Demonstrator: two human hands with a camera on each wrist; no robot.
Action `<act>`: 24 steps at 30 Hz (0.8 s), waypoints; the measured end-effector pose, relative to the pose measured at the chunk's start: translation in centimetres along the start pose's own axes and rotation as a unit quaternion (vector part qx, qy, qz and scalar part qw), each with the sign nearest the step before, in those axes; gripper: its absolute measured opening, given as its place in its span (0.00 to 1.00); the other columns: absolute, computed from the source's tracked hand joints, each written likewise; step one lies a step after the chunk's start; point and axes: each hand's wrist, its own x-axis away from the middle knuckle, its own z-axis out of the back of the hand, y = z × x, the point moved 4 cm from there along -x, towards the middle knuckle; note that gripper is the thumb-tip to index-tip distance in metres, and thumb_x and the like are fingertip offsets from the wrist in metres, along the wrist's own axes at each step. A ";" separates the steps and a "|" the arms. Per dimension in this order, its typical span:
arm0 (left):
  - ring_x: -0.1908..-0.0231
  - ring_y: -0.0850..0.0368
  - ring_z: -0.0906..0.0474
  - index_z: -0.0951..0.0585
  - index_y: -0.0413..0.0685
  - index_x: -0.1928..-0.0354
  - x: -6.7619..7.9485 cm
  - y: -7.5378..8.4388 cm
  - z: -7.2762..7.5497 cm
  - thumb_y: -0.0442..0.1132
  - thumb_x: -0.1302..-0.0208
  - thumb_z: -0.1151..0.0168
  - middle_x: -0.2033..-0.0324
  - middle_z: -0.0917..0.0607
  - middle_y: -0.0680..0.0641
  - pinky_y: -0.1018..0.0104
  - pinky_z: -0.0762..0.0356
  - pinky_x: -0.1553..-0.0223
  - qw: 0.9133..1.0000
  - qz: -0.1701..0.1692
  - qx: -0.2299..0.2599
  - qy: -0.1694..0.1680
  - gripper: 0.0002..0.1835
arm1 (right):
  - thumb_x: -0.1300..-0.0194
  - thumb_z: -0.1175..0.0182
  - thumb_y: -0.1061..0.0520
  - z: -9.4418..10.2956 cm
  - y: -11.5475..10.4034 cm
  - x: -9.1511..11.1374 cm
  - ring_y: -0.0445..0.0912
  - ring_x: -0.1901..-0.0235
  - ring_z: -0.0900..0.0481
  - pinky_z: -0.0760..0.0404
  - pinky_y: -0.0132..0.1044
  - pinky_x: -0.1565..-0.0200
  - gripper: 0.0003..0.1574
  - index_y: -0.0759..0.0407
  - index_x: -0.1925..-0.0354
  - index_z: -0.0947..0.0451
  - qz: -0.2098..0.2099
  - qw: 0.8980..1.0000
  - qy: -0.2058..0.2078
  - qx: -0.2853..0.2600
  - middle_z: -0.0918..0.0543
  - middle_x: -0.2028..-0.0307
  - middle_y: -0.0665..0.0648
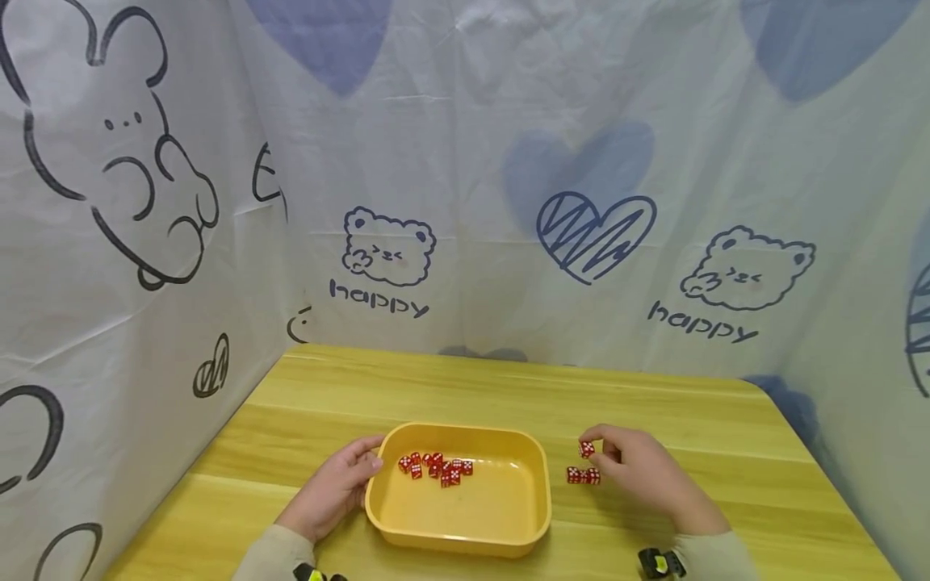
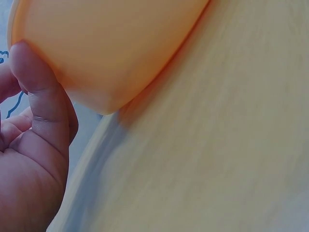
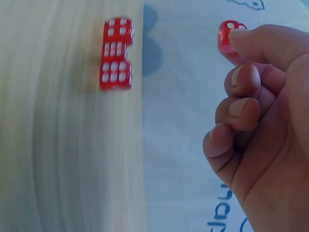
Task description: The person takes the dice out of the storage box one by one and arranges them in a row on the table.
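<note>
In the head view, my left hand point(image 1: 336, 486) grips the left side of a yellow plastic tray point(image 1: 458, 538), its thumb at the rim. Up close in the left wrist view, the thumb point(image 2: 34, 72) lies against the tray wall point(image 2: 116, 43). Several red dice with white pips point(image 1: 446, 468) lie loose in the tray's far left part. To the right of the tray, my right hand point(image 1: 647, 472) pinches one red die point(image 3: 227, 36) between thumb and index finger, its other fingers curled. This die is held above a short row of three red dice point(image 3: 115, 53) standing side by side on the table.
The yellow wood-grain table point(image 1: 654, 403) ends at a white cloth backdrop point(image 1: 465, 161) printed with hearts and bears, which also closes off the left and right sides. Dark wrist straps point(image 1: 661, 562) show at both sleeves.
</note>
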 end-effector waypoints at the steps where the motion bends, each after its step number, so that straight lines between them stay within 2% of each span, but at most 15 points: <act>1: 0.63 0.55 0.22 0.42 0.36 0.24 0.0 0.0 0.0 0.41 0.21 0.47 0.54 0.24 0.40 0.63 0.16 0.64 1.000 0.001 0.001 0.000 0.31 | 0.30 0.36 0.56 0.1 0.3 0.1 0.41 0.80 0.32 0.29 0.35 0.75 0.14 0.48 0.47 0.17 -0.006 1.000 0.000 -0.001 0.27 0.80 0.46; 10: 0.65 0.56 0.23 0.43 0.36 0.24 -0.2 0.1 0.0 0.42 0.21 0.47 0.55 0.24 0.39 0.66 0.18 0.67 1.000 0.001 -0.005 -0.002 0.32 | 0.32 0.36 0.58 0.2 2.8 0.4 0.44 0.77 0.30 0.29 0.36 0.74 0.15 0.52 0.47 0.16 -0.050 0.999 -0.015 -0.008 0.27 0.77 0.49; 24: 0.64 0.55 0.22 0.43 0.36 0.24 -0.1 0.1 0.0 0.41 0.21 0.48 0.54 0.24 0.39 0.65 0.17 0.66 1.000 0.000 -0.003 -0.004 0.31 | 0.35 0.35 0.61 -0.5 4.1 0.9 0.44 0.76 0.31 0.29 0.37 0.73 0.15 0.55 0.50 0.16 -0.033 0.998 -0.047 -0.018 0.26 0.75 0.48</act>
